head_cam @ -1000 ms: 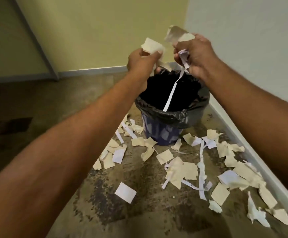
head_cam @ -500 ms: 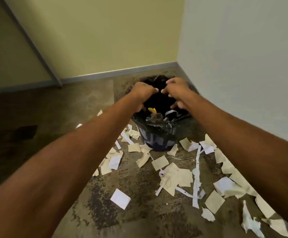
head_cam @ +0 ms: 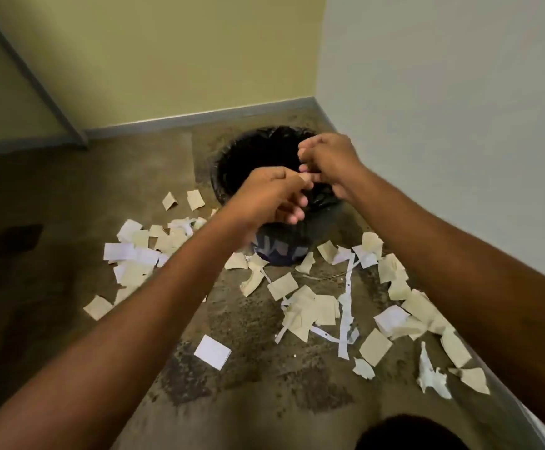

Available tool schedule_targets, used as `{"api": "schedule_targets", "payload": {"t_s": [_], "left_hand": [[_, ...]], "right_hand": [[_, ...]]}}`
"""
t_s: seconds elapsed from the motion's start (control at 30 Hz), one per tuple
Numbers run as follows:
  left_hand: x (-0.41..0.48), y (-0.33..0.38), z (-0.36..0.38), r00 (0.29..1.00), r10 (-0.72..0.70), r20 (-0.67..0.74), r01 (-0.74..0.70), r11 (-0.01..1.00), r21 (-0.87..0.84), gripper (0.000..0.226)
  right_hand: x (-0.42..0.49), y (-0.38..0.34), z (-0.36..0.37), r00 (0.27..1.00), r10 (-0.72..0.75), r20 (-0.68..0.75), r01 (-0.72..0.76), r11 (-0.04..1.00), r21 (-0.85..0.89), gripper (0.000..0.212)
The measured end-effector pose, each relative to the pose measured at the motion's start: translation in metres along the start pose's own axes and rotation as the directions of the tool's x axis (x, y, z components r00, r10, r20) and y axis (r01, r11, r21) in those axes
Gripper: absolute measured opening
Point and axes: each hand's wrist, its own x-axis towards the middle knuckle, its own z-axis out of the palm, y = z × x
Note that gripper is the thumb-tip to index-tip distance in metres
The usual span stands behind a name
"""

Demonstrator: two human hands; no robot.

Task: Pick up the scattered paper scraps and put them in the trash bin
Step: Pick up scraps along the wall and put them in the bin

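Curled hands over the round bin
Your left hand and right hand curl their fingers above the glossy black trash bin; whether they pinch anything, I cannot tell. Flat cream paper scraps lie near it on the rough floor.

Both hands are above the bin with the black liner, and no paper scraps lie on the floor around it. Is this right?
Not right. The head view shows many paper scraps lying on the floor around the bin. The rest holds: the left hand and the right hand are above the bin with its black liner.
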Motion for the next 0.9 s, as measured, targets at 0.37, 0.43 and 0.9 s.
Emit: {"api": "schedule_targets", "payload": {"t_s": [0.37,0.43,0.9], "left_hand": [[-0.013,-0.203,0.054,0.946,-0.285,0.156,0.134,0.781,0.610,0.020],[-0.005,-0.230,0.057,0.971,-0.193,0.141,0.015,0.639,0.769,0.047],[0.014,-0.277,0.078,0.958,-0.208,0.199,-0.131,0.300,0.945,0.112]], "right_hand": [[-0.047,0.066,-0.083,0.921,0.043,-0.388,0.003,0.993,0.117,0.013],[-0.070,0.086,-0.092,0.915,0.088,-0.395,-0.042,0.992,0.122,0.013],[-0.190,0.288,-0.101,0.897,0.413,-0.161,-0.380,0.529,-0.758,0.095]]}}
